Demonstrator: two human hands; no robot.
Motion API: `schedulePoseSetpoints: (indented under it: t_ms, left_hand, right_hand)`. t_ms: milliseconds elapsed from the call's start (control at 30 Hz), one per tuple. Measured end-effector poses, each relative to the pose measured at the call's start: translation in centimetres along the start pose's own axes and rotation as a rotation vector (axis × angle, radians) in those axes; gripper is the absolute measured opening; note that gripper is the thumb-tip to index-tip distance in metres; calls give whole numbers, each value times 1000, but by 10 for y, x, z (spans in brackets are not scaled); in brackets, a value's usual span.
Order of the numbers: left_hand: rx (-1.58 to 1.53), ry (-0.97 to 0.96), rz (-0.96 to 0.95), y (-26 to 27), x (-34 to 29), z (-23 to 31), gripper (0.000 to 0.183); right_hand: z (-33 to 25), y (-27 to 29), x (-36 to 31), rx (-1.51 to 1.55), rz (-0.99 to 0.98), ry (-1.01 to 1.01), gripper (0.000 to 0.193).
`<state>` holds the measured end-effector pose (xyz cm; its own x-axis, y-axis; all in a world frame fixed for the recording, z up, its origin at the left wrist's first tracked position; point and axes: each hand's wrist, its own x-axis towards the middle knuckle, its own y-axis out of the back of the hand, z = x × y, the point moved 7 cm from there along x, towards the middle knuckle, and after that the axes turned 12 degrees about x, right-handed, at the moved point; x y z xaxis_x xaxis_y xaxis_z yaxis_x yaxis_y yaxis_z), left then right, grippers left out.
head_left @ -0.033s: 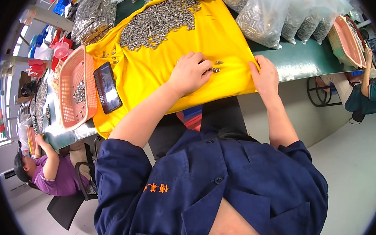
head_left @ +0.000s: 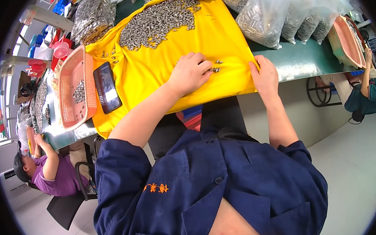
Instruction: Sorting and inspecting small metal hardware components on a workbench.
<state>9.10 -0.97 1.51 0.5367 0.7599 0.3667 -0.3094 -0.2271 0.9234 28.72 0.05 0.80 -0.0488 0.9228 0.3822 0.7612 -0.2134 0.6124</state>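
Meanwhile, small metal pieces [head_left: 216, 68] are gathered on the yellow cloth [head_left: 150, 68] under the loosely curled left hand [head_left: 190, 73]; the cloth's edge is pinned flat by the right hand [head_left: 265, 75], best kept taut.

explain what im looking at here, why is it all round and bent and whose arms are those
This is one picture from a fisheye camera worn on a person's head, looking down, so straight edges bend. The arms are the wearer's own. The left hand rests on a yellow cloth beside a few small metal pieces; whether it grips any is unclear. The right hand touches the cloth's edge. Further back lies a big pile of metal pieces, with a pink basket, a dark phone and clear bags nearby.
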Motion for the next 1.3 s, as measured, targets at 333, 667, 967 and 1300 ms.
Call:
schedulePoseSetpoints:
  t_ms: [333, 667, 967, 1300]
  left_hand:
    - [-60, -34, 27, 6, 0, 3, 18]
    - [-8, 2, -70, -4, -14, 0, 14]
    - [-26, -31, -8, 3, -4, 3, 15]
    - [-396, 393, -157, -2, 6, -33, 29]
  right_hand:
    - [-7, 9, -3, 60, 140, 54, 8]
    - [5, 3, -11, 26, 157, 50, 12]
    - [6, 8, -2, -17, 72, -2, 11]
    - [5, 5, -9, -99, 69, 15, 13]
